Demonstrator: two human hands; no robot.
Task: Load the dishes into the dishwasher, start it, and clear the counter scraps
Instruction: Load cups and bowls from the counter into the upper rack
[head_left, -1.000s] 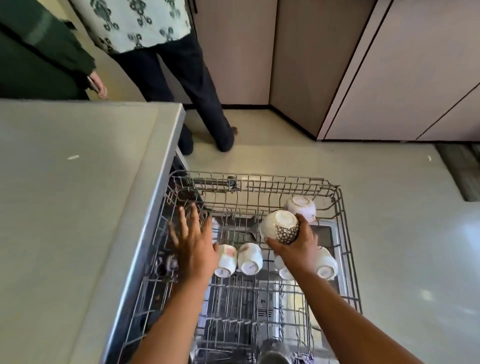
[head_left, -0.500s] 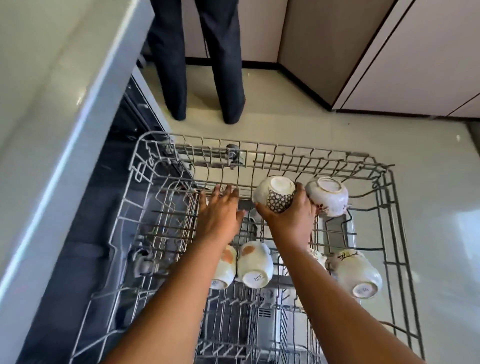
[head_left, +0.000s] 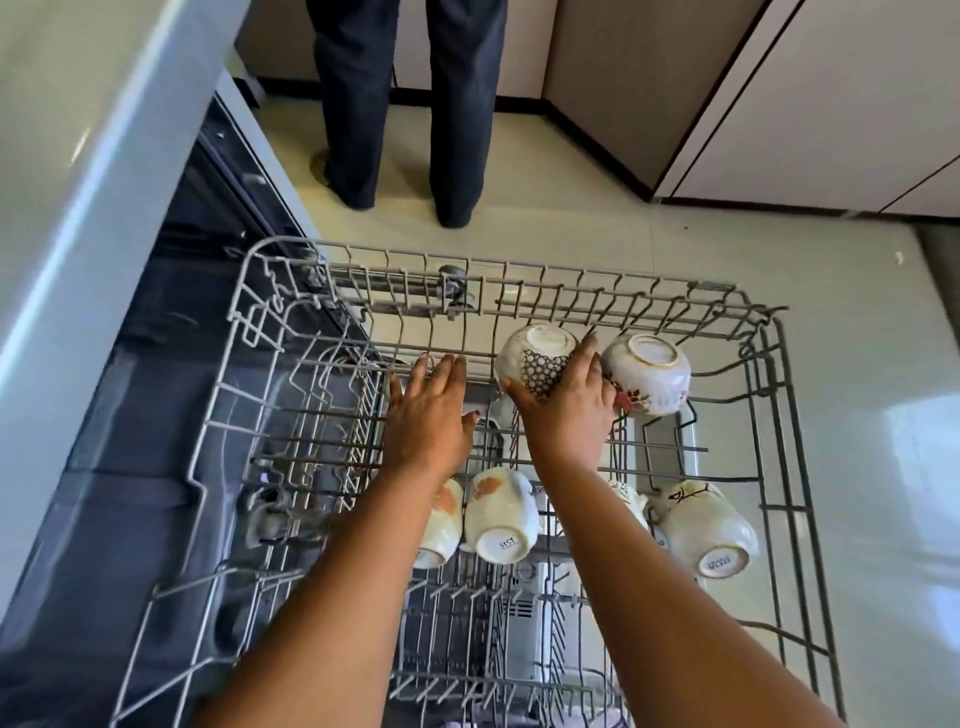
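Dishes sit in the grey wire dishwasher rack (head_left: 623, 309), which is drawn out over the pale floor (head_left: 857, 364). In the head view, the right hand (head_left: 569, 410) grips an upturned white bowl with a dark honeycomb pattern (head_left: 537, 353) at the rack's far row, fingers (head_left: 589, 348) curled over one side and thumb round the other. It stands just beside an upturned white bowl with red flowers (head_left: 649, 374). The left hand (head_left: 428, 415) lies flat with its fingers (head_left: 447, 366) straight and close together, their tips at the far wires; it holds nothing.

Nearer, a cream mug with an orange flower (head_left: 501, 514) lies tilted with its base showing; the printed mark there is too small to read. A cream mug with dark branch markings (head_left: 706, 530) carries an oval stamp, likewise unreadable. A grey desk (head_left: 78, 130) runs along the left. Dark trousers (head_left: 358, 104) of another person stand beyond the rack.
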